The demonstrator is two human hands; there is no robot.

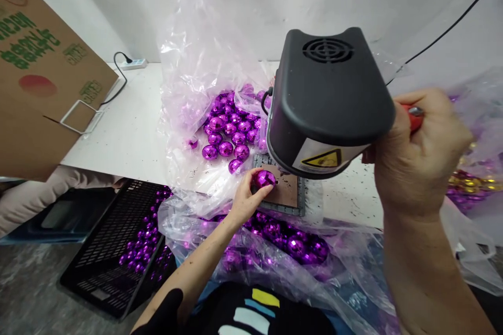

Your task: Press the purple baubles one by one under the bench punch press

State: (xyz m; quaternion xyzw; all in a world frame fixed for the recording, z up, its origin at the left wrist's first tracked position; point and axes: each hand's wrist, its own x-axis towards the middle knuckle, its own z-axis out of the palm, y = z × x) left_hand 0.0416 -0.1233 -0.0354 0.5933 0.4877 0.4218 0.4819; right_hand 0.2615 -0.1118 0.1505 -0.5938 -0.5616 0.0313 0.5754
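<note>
Between the thumb and fingers of my left hand [245, 201] is a shiny purple faceted ball [264, 179]. It is over a brown board [286, 188] in a grey frame, below the black machine head [334, 94]. My right hand [422, 162] is wrapped around a red handle [415, 118] on the machine's right side. A yellow warning label [323, 159] and a round vent mark the housing, which hides whatever is beneath it. Many similar purple balls [230, 128] lie in a clear plastic bag [192, 47] behind my left hand. More purple balls [296, 246] lie in plastic on my lap.
To the left, a black crate [94, 261] holds purple balls. A cardboard box [43, 78] and a power strip [134, 64] stand on the white table [129, 131]. Bagged purple and gold pieces [471, 183] are at right. Another person's leg [35, 193] shows at left.
</note>
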